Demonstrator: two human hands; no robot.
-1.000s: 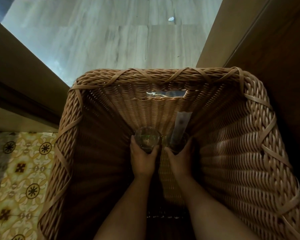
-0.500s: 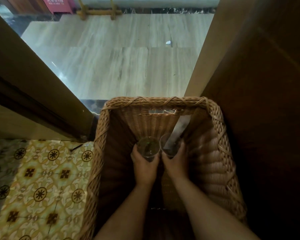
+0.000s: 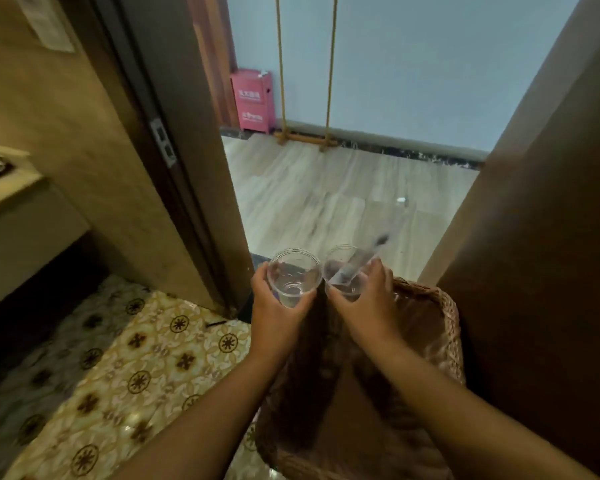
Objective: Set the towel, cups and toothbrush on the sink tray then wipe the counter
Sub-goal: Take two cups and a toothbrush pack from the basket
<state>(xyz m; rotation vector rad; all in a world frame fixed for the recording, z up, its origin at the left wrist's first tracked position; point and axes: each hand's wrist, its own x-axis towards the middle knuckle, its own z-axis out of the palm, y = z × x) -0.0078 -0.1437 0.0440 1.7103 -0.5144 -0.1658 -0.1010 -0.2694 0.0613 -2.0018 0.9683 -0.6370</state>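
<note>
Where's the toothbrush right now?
Head view, centre: the wrapped toothbrush stands in the clear cup held by the right hand, above the wicker basket.

Cups: two cups of clear, thin plastic, smooth and a little glossy; the left cup (image 3: 293,278) and the right cup (image 3: 347,273) are at the centre of the frame.
Toothbrush: the toothbrush (image 3: 361,259) in the right cup is in a clear shiny wrapper; it is blurred.
Basket: the basket (image 3: 445,327) at the lower right is woven wicker, brown, rough and ribbed.
Floor tiles: the patterned tiles (image 3: 136,368) at the lower left look glossy.
Hall floor: the hall floor (image 3: 326,199) at the upper centre has a pale wood grain look, smooth with a soft shine.
Door frame: the door frame (image 3: 174,133) is dark wood, matt; its strike plate (image 3: 163,142) is metal.
</note>
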